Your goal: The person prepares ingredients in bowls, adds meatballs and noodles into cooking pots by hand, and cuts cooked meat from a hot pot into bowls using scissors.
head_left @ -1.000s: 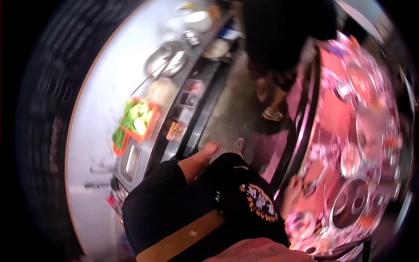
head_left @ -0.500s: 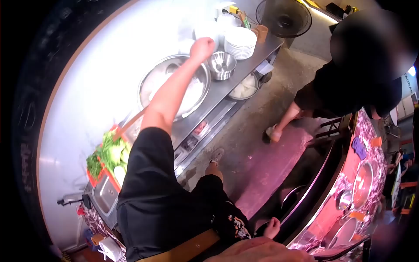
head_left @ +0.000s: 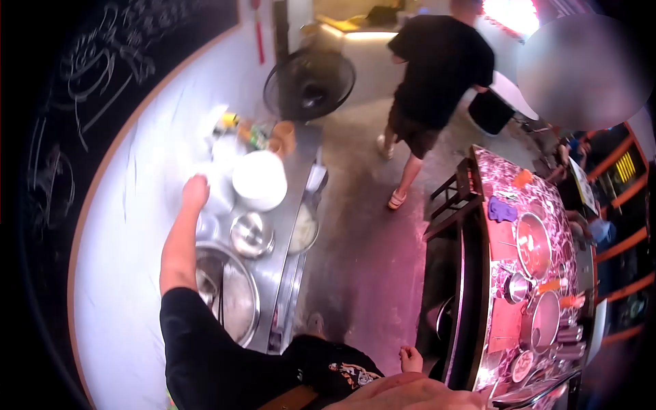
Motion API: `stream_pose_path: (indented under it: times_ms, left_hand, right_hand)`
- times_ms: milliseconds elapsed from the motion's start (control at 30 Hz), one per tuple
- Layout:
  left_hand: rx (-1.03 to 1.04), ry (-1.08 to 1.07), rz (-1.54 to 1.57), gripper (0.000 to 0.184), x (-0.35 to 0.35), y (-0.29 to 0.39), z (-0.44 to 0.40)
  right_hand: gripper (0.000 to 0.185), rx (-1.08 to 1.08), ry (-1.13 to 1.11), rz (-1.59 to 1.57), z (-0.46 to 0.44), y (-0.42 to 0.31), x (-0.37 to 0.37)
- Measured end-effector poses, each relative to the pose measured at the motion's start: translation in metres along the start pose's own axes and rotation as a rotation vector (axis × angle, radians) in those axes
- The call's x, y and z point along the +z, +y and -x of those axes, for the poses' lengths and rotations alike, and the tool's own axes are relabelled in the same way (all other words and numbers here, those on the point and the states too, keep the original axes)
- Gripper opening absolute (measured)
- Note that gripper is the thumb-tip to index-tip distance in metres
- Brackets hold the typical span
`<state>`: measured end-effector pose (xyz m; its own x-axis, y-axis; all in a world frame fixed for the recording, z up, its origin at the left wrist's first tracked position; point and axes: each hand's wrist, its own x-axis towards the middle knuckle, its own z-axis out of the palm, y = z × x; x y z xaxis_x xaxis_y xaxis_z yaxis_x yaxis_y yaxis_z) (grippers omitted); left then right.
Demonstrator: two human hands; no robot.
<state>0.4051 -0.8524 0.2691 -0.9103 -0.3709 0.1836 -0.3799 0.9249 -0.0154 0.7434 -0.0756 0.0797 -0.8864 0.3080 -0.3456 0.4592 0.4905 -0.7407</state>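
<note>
Dishware [head_left: 220, 194], white, sits centre-left, just right of your nearer left hand [head_left: 196, 192], its opening and hold impossible to tell.

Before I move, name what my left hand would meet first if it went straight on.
Probably the white dishware just beyond the left hand, though with glare and unclear depth it might pass beside that instead.

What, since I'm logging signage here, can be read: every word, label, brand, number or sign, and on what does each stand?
Nothing is clear enough to quote.
Chalkboard: chalk strokes, some like characters, too faint to read.
Wearer's black shirt: small pale print, too blurred to read.
Lit panel, top: washed out by glare.
Yellow panel, far right: dark marks, too small to read.
</note>
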Motion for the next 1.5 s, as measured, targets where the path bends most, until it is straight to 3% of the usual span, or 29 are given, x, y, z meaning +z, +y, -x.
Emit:
stream_pose_path:
  times_ms: [100,200,267,333,367,400,467,533,600,667,700,733,800,867,933,1000,1133,1200,1267,1300,1333,1400,1467,1500]
  left_hand:
    - [0.01,0.077,0.099,0.015,-0.01,-0.002,0.001]
    - [0.041,0.269,0.118,0.019,0.013,-0.038,-0.016]
    - [-0.074,0.309,0.258,0.025,0.006,-0.049,-0.027]
    - [-0.158,0.341,0.453,0.029,-0.062,-0.006,-0.004]
    - [-0.132,0.483,0.488,0.028,-0.05,-0.013,-0.014]
    - [-0.011,0.559,0.526,0.025,-0.068,0.012,0.002]
    - [0.135,0.493,0.686,0.018,-0.069,0.077,0.031]
    - [0.257,0.239,1.04,0.013,-0.035,0.174,0.074]
    - [0.377,-0.097,1.187,0.012,-0.025,0.296,0.168]
    - [0.361,-0.585,1.395,0.011,-0.012,0.397,0.274]
    - [0.226,-0.985,1.592,0.011,-0.026,0.441,0.334]
    - [0.248,-1.173,1.633,0.01,-0.012,0.478,0.382]
    - [0.284,-1.554,1.623,0.01,-0.049,0.526,0.473]
    - [0.427,-1.748,1.516,0.01,-0.052,0.563,0.542]
    - [0.511,-1.942,1.423,0.01,-0.056,0.589,0.599]
    - [0.524,-1.987,1.294,0.01,-0.059,0.61,0.655]
    - [0.619,-2.068,1.054,0.009,-0.081,0.646,0.739]
    - [0.716,-2.097,0.978,0.009,-0.071,0.673,0.769]
    - [0.982,-2.029,0.886,0.009,-0.07,0.699,0.799]
    - [1.154,-1.931,0.84,0.013,-0.073,0.715,0.812]
    - [1.155,-1.947,0.819,0.013,-0.08,0.732,0.829]
    - [1.719,-1.467,0.867,0.018,-0.09,0.767,0.864]
    - [1.853,-1.404,0.966,0.02,-0.063,0.808,0.913]
    - [1.989,-1.295,1.069,0.021,-0.074,0.825,0.936]
  right_hand:
    - [0.023,-0.024,-0.021,0.131,0.005,-0.047,-0.004]
    - [0.025,-0.111,0.016,0.221,0.002,-0.042,0.007]
    - [0.028,-0.092,0.037,0.16,0.009,-0.055,0.012]
    - [0.028,-0.12,0.061,0.148,0.012,-0.064,0.018]
    - [0.027,-0.095,0.053,0.076,0.013,-0.074,0.021]
    - [0.026,-0.085,0.041,0.01,0.013,-0.084,0.02]
    - [0.024,-0.17,0.078,-0.15,0.014,-0.113,0.017]
    - [0.025,-0.264,0.066,-0.223,0.009,-0.13,0.022]
    - [0.037,-0.383,0.015,-0.17,0.009,-0.15,0.006]
    - [0.051,-0.478,0.4,-0.103,0.023,-0.154,-0.017]
    - [0.055,-0.354,0.513,-0.179,0.029,-0.142,-0.036]
    - [0.06,-0.223,0.626,-0.259,0.038,-0.12,-0.056]
    - [0.051,-0.103,0.822,-0.408,0.044,-0.035,-0.091]
    - [0.038,0.144,0.675,-0.564,0.104,0.019,-0.159]
    - [0.023,0.104,0.815,-0.681,0.165,0.063,-0.19]
    - [0.017,0.216,0.949,-0.325,0.217,0.107,-0.207]
    - [0.018,0.376,0.995,-0.482,0.286,0.167,-0.208]
    - [0.018,0.407,0.995,-1.132,0.316,0.184,-0.21]
    - [0.017,0.413,1.055,-1.387,0.351,0.195,-0.221]
    - [0.014,0.479,1.108,-1.362,0.372,0.202,-0.229]
    - [0.013,0.503,1.225,-1.275,0.391,0.228,-0.226]
    - [0.014,0.511,1.481,-1.174,0.432,0.223,-0.256]
    - [0.017,0.434,1.752,-1.113,0.472,0.239,-0.276]
    - [0.014,0.542,1.8,-0.969,0.494,0.254,-0.285]
